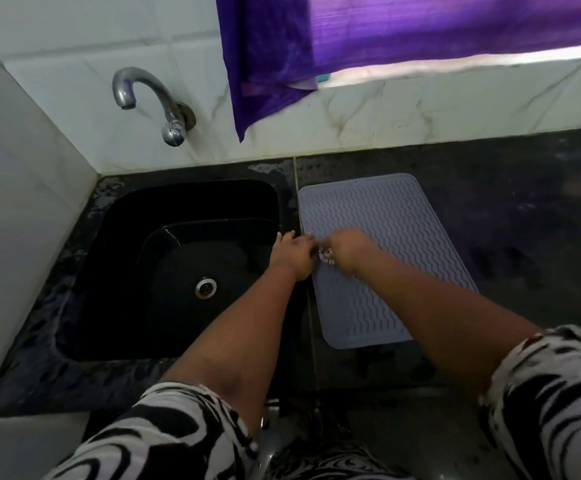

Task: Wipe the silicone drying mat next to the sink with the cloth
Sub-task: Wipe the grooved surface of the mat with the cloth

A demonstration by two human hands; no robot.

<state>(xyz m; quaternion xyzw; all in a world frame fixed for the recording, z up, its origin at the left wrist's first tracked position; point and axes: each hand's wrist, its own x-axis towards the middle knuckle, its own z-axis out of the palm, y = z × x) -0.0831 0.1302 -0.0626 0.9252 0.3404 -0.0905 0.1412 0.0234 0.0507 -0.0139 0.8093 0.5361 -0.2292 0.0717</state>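
A grey silicone drying mat [386, 237] with wavy ridges lies flat on the dark counter, just right of the black sink [178, 265]. My left hand [292, 254] and my right hand [346, 249] meet over the mat's left edge. Between them shows a small bunched bit of patterned cloth [326, 256], white with dark marks. Both hands are closed on it, and most of the cloth is hidden by my fingers. My right hand is blurred.
A chrome tap [150, 98] juts from the tiled wall above the sink. A purple curtain [351, 46] hangs over the window ledge behind the counter. The dark counter [524, 220] stretches to the right of the mat. A white tiled side wall rises at left.
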